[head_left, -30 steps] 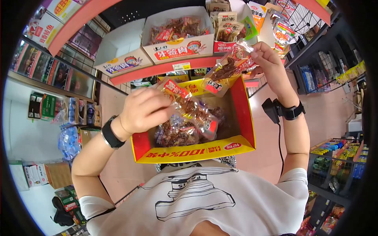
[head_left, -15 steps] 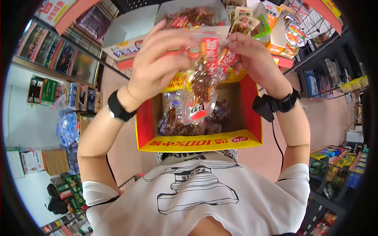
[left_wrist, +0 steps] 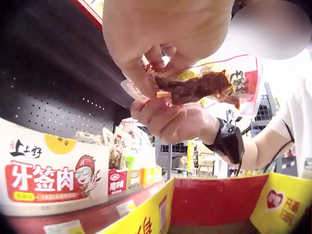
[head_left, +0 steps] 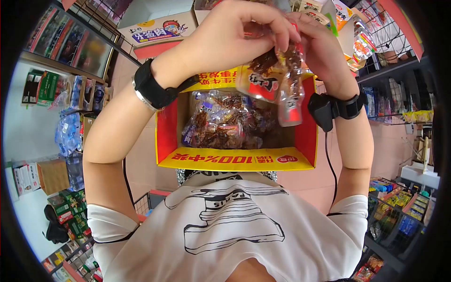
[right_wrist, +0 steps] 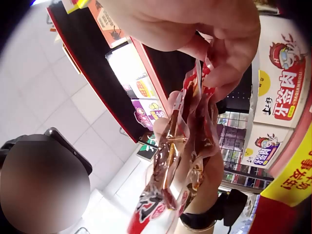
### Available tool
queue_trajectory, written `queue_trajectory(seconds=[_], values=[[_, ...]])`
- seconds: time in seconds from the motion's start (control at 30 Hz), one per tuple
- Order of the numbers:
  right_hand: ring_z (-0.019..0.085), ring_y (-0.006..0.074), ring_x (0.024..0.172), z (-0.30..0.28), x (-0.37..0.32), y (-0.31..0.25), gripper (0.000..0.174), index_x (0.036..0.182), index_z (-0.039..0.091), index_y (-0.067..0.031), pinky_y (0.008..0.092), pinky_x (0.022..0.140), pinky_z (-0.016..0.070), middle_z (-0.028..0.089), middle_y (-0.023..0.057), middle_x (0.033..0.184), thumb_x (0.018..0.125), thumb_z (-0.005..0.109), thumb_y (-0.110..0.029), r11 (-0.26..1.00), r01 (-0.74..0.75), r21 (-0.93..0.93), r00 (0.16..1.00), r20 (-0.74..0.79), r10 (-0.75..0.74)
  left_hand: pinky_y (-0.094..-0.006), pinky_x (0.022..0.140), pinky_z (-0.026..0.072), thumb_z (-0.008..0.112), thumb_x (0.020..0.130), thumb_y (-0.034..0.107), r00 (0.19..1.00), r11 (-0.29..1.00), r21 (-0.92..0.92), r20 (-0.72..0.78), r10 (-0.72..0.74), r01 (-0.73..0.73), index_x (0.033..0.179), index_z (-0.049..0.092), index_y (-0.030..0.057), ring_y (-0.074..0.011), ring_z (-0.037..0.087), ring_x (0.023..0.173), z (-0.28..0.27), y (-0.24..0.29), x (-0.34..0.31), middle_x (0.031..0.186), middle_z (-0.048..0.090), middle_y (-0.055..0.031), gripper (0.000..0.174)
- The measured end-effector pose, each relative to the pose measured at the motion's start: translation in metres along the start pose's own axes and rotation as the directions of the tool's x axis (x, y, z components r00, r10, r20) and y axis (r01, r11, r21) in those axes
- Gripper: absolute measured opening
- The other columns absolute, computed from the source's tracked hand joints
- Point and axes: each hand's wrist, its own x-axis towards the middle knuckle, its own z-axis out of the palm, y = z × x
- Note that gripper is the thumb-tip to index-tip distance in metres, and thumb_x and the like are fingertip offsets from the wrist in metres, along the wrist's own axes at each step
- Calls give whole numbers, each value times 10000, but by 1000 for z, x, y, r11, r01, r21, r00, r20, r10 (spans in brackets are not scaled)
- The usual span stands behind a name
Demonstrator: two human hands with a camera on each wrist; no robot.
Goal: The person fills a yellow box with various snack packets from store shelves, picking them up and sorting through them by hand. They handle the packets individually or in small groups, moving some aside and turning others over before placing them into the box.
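observed: both hands are raised above the red and yellow box (head_left: 235, 160), meeting over its far wall. the left hand (head_left: 221, 37) has its fingers curled over and pinches the top edges of a small bunch of clear snack packets (head_left: 272, 80). the right hand (head_left: 324, 51) is pressed in against the same bunch from the other side, its fingers closed on the upper ends; in the right wrist view the thumb and fingers clamp the red-printed tops. the packets hang down from the two grips, well above the box floor, their lower ends level with the far wall of the box. dark brown dried pieces show through the film. inside the box lies a heap of loose packets (head_left: 221, 124) of the same kind, towards its left and middle. beyond the box, a white carton (head_left: 157, 30) with red lettering stands on a red-edged shelf (head_left: 155, 48).
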Motion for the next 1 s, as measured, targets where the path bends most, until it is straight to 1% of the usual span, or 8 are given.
queue_trajectory(seconds=[0.23,0.37,0.5,0.6,0.77,0.83,0.9,1.0], values=[[527,195,1090,21,-3,-24,481,1348,355,-95,327,985,373,543,66,1217,921,512,-250,884,-251,395,956,244,162,-287,787,491,511,724,-144,983,998,23,-179,-48,53,755,619,-21,-187,601,926,-5,-4,3,940,644,-121,166],[588,36,690,58,-19,-25,224,1020,572,-19,164,577,453,618,11,851,904,530,-207,973,-133,190,987,-59,147,-304,796,476,540,705,-116,928,914,392,-293,230,-102,747,620,-17,-215,601,919,-10,-15,3,916,646,-116,134],[592,43,728,28,-10,-6,234,1011,578,-51,181,587,455,624,-10,883,888,570,-249,993,-119,16,981,158,115,-305,815,466,557,705,-98,967,933,358,-222,125,-39,817,622,6,-242,565,1002,-10,-3,2,1014,606,-140,167],[597,59,728,35,-12,-10,226,1008,577,-49,199,591,466,623,-3,864,885,574,-240,996,-80,44,994,73,77,-301,826,460,585,723,-61,860,724,665,-247,446,-185,1022,572,43,-248,510,1089,-10,-22,6,1126,532,-148,317],[590,86,884,24,-4,-9,279,1138,528,-55,253,761,468,613,10,1019,917,511,-223,997,-70,-21,986,152,72,-286,800,467,679,772,91,798,937,277,-603,-2,212,1243,374,31,-208,470,1096,0,-14,3,1140,488,-146,565],[577,84,929,26,-3,-9,283,1151,520,-57,254,795,458,602,8,1054,921,505,-221,1000,-29,3,995,94,29,-261,770,471,660,820,141,808,934,248,-585,-68,257,1192,442,17,-163,525,973,-8,-25,4,1038,547,-111,449],[554,82,978,23,-1,-9,292,1171,506,-56,269,843,436,584,5,1090,929,496,-220,999,8,-48,997,81,-4,-213,676,469,597,873,140,756,747,-485,-234,-611,454,1130,519,25,-96,562,785,-14,-30,2,868,597,-37,292],[550,84,973,16,0,-5,296,1176,504,-55,274,863,423,585,2,1082,934,491,-223,999,-12,-51,997,76,16,-195,567,448,566,889,122,783,732,-485,-141,-605,479,1094,544,15,-72,546,643,-15,-27,-3,778,591,-6,233]])
